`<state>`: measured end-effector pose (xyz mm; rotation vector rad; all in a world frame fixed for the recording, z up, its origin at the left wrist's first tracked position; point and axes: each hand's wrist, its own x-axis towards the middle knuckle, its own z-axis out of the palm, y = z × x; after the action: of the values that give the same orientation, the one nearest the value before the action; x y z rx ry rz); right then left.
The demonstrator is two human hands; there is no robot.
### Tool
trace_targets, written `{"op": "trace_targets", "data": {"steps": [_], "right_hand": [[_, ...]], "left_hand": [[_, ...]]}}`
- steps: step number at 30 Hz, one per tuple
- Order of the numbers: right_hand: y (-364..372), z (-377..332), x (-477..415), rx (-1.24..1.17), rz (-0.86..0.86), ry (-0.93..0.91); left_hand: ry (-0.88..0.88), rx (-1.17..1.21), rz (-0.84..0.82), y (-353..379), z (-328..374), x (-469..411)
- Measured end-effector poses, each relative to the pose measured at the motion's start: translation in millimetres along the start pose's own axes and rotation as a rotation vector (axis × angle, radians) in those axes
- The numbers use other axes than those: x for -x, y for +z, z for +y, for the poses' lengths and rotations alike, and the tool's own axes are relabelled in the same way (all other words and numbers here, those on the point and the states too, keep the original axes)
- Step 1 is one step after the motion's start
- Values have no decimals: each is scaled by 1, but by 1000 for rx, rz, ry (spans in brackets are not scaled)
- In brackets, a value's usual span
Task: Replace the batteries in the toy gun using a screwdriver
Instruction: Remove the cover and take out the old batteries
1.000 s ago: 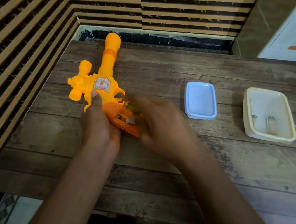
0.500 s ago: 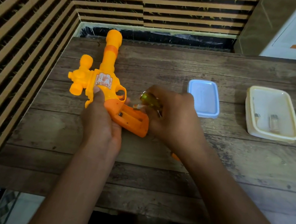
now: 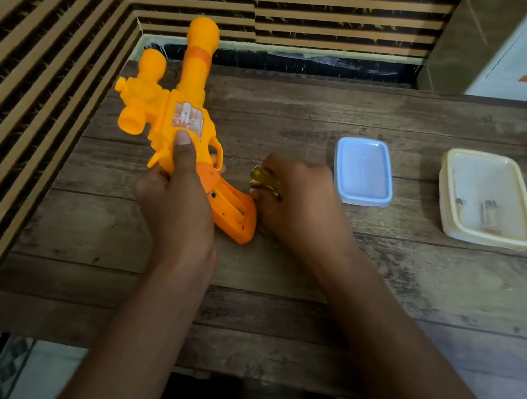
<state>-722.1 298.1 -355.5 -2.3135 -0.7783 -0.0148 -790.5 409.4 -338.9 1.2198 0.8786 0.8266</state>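
Wood-grain table, dark and worn, both forearms reaching across it from the near edge. Left hand: wrapped around the toy gun where body meets grip, thumb laid flat up the side just below the sticker, fingers curled behind. Toy gun: yellow-orange plastic, left of centre on the table, barrel pointing away toward the wall, darker orange grip angled toward the right hand; whether the butt rests on the wood cannot be told. Right hand: just beside the butt, fingers curled about the translucent yellowish handle of the screwdriver; blade hidden. Blue lid: flat on the table, right of that hand. Cream container: further right, holding two small batteries. Striped wall: brown and black bands, behind and at left.
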Motion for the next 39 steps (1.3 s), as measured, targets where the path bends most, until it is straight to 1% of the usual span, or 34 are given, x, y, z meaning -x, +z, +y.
{"op": "trace_targets", "data": {"steps": [3,7,12,14,16,20,24,31,33,36,39], "right_hand": [[2,0,1,-77,100,-100],[4,-3,4,-131,157,-208],[7,-4,2,-130,245,-263],[7,-5,1,-143,285,-269],[5,-7,1,-146,290,-272],[2,-9,5,-140,254,-287],[0,-14,2,-125,224,-340],[3,-12,-36,-50,179,-405],[8,-8,-59,7,107,-415],[20,1,-88,152,-47,-444],[30,0,-105,268,-206,-428]], "left_hand": [[16,-5,17,0,-1,-1],[54,-40,21,0,0,0],[137,-82,10,0,3,1],[131,-82,22,0,3,-1],[110,-69,25,-1,2,-3],[62,-73,35,0,-1,-7],[18,-47,52,1,3,-4],[-51,-56,37,-6,10,-6],[-60,-52,44,-8,11,-9],[-76,-52,51,-9,11,-12],[-100,-37,73,-9,9,-15]]}}
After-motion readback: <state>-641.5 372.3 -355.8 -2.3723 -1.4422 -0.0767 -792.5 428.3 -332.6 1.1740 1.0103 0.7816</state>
